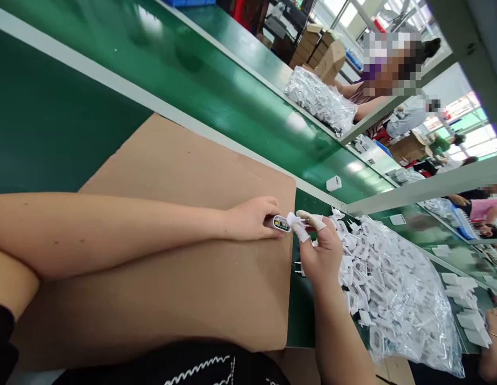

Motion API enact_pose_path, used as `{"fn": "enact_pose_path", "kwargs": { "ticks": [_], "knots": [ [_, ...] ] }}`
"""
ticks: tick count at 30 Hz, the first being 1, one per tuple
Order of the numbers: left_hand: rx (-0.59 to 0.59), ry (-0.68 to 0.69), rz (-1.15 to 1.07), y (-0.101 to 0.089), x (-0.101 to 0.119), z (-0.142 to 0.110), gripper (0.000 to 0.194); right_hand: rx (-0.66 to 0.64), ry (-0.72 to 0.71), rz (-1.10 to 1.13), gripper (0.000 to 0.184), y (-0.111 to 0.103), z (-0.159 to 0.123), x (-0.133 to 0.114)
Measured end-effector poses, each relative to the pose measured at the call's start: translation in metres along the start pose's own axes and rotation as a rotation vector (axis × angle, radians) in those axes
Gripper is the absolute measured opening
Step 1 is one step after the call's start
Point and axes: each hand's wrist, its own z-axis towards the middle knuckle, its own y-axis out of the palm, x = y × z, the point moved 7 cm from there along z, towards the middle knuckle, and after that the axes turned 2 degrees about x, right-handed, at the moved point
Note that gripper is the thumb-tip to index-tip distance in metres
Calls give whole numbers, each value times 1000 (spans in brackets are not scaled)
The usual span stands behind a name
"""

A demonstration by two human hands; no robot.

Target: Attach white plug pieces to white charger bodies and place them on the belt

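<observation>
At the right edge of the flat brown cardboard sheet [200,278], we hold a white, rounded plastic housing [273,221] in our left hand [251,218], its thumb and fingers closed around the sides. The housing's open end exposes a circuit board [281,223]. Our right hand [324,250], with white coverings [301,233] on thumb and index finger, pinches a small white plastic plug cap [293,219]. The cap is positioned directly at the open end; we cannot tell whether the two parts touch. Right of our right hand, a clear plastic bag [443,342] containing many white plastic plug pieces [355,267] lies on the dark green tabletop [52,123]. Beyond the white rail [72,59], one white charger block [334,183] rests on the glossy green surface [232,101].
</observation>
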Motion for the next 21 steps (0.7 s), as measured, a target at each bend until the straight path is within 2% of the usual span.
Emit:
{"fn": "enact_pose_path", "kwargs": {
  "ticks": [3, 6, 12, 21],
  "knots": [
    [-6, -56, -29, 0, -1, 0, 12, -36, -198, -190, 30, 6, -3, -17],
    [-5, -41, -39, -1, 1, 0, 9, -75, -269, -246, 35, 13, -3, -22],
    [-18, -31, -22, 0, 1, 0, 10, -114, -338, -303, 35, 20, 2, -27],
    [-8, -33, -18, 2, -1, -1, 16, -103, -302, -364, 31, 21, 6, -23]
  ]
}}
